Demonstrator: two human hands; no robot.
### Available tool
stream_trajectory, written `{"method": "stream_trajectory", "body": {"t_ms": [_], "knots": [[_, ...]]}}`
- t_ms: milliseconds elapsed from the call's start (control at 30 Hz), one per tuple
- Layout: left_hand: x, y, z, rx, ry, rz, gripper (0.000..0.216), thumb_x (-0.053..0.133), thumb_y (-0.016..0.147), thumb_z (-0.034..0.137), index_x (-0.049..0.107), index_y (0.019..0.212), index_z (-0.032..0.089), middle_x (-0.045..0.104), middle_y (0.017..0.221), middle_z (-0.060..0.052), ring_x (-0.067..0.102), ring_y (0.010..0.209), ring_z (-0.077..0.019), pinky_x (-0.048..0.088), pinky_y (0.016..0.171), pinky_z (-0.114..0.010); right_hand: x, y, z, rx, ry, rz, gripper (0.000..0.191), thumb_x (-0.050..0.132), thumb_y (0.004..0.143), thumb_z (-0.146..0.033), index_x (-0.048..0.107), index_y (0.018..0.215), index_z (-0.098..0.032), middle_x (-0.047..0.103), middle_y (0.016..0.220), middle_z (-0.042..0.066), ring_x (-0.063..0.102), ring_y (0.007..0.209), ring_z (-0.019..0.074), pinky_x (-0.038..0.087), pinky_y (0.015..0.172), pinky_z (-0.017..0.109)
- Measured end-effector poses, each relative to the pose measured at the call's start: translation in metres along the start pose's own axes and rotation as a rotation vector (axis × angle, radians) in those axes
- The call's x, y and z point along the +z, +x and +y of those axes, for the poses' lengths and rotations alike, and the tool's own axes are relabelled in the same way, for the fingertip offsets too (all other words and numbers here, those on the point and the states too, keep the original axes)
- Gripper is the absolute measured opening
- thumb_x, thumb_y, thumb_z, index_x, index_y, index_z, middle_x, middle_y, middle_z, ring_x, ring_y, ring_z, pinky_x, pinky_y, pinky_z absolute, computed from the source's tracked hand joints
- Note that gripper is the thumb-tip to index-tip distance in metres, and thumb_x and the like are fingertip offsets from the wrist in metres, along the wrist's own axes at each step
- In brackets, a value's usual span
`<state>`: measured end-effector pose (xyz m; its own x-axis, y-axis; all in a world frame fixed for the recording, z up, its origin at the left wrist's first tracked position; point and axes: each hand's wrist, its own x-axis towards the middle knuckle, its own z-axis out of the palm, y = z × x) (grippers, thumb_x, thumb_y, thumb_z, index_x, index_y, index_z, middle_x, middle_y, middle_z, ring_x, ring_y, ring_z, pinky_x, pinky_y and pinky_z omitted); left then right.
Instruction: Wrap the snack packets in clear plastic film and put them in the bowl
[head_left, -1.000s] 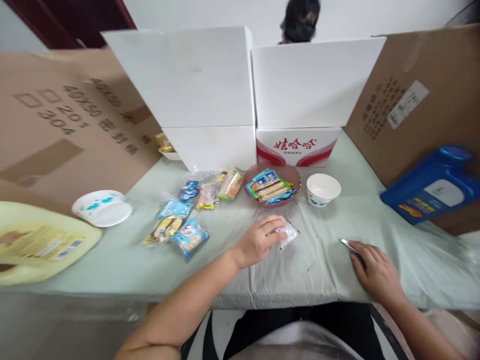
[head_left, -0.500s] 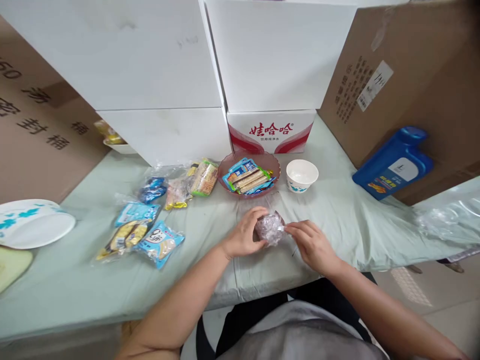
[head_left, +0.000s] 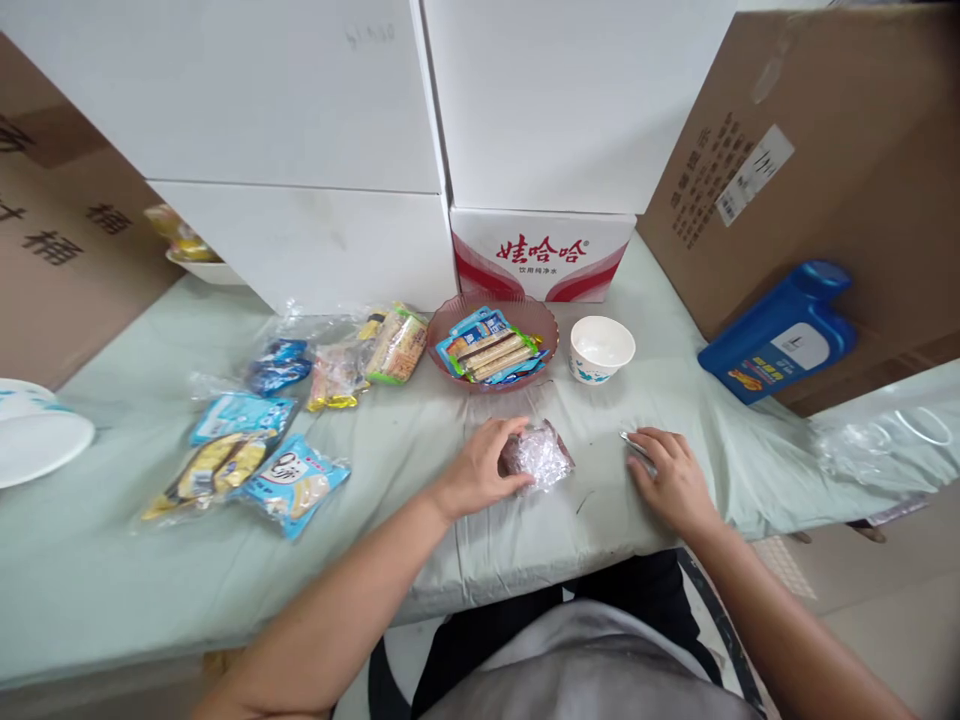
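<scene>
My left hand (head_left: pixel 484 465) is curled around a small crinkled clear-wrapped packet (head_left: pixel 538 457) that lies on the pale green tablecloth (head_left: pixel 420 470). My right hand (head_left: pixel 670 475) rests palm-down on the cloth to the right of the packet, its fingers over a thin silvery object (head_left: pixel 628 440) that I cannot make out. Behind the packet stands a brown glass dish (head_left: pixel 491 345) filled with wrapped snacks, with a white paper cup (head_left: pixel 601 348) beside it.
Several snack packets (head_left: pixel 255 465) lie at the left, more (head_left: pixel 367 355) near the dish. White boxes (head_left: pixel 322 150) and a red-lettered carton (head_left: pixel 541 255) stand behind. Cardboard boxes (head_left: pixel 810 150) flank both sides. A blue jug (head_left: pixel 780 335) lies at right, a white bowl (head_left: pixel 30 440) at left.
My right hand has left the packet and moved right onto the cloth over the silvery object. My left hand stays on the packet. The view has shifted slightly.
</scene>
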<state>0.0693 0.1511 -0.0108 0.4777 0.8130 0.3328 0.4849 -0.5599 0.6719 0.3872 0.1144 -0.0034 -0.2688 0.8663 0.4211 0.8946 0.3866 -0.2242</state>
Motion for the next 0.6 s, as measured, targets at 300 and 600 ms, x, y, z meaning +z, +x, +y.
{"method": "stream_trajectory", "body": {"t_ms": [300, 600], "knots": [[-0.004, 0.003, 0.006, 0.094, -0.011, 0.007, 0.046, 0.064, 0.077, 0.011, 0.058, 0.122, 0.022, 0.064, 0.101, -0.005, 0.058, 0.101, -0.0218, 0.048, 0.092, -0.039, 0.026, 0.035, -0.08, -0.152, 0.417, -0.054, 0.028, 0.054, 0.089, -0.025, 0.058, 0.116, -0.022, 0.063, 0.124, 0.013, 0.058, 0.115, 0.026, 0.048, 0.095, 0.045], [-0.025, 0.007, -0.01, 0.084, -0.07, 0.37, 0.026, 0.046, 0.07, 0.001, 0.065, 0.071, 0.02, 0.057, 0.081, -0.003, 0.055, 0.081, -0.0163, 0.046, 0.073, -0.029, 0.005, 0.018, -0.017, 0.513, 0.477, 0.125, 0.025, 0.055, 0.087, -0.045, 0.059, 0.084, -0.02, 0.067, 0.077, 0.004, 0.063, 0.068, 0.0189, 0.049, 0.064, 0.032]]}}
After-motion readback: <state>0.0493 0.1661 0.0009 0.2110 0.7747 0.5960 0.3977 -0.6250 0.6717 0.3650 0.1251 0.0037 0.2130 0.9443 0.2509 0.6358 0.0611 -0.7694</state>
